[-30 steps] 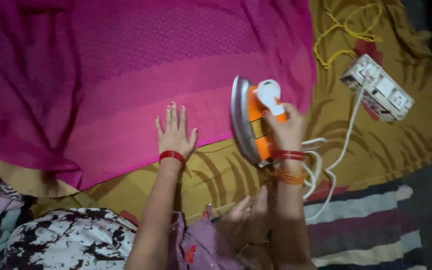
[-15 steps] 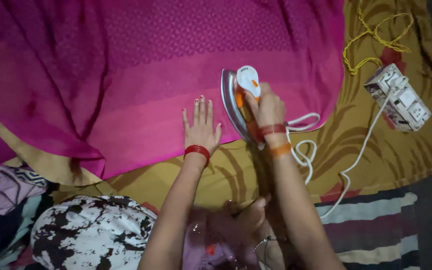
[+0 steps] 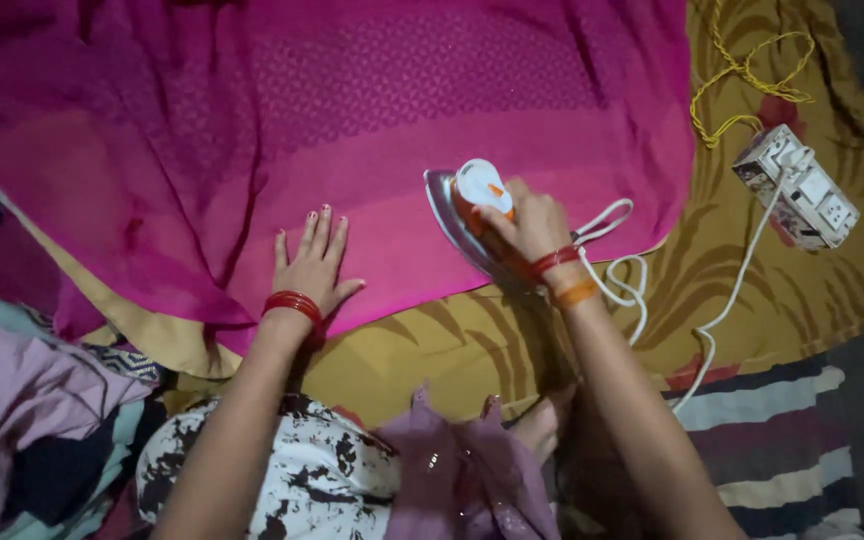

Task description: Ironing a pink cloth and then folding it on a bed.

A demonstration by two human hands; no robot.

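Note:
A wide pink cloth [image 3: 372,120] lies spread over a mustard patterned sheet [image 3: 452,345]. My left hand [image 3: 314,262] rests flat on the cloth near its front edge, fingers apart. An orange and white iron [image 3: 472,215] stands tilted on its side at the cloth's right front part, soleplate facing left. My right hand [image 3: 529,227] grips the iron's handle. The iron's white cord [image 3: 642,290] loops to the right of my wrist.
A white power strip [image 3: 797,187] lies at the right on the sheet, with a yellow cord [image 3: 742,75] coiled behind it. A striped mat [image 3: 782,450] is at the lower right. Bunched clothes [image 3: 32,400] lie at the lower left, by my lap.
The view has shifted. My right hand has carried the iron onto the pink cloth, still tilted. My left hand stays flat on the cloth, to the left of the iron.

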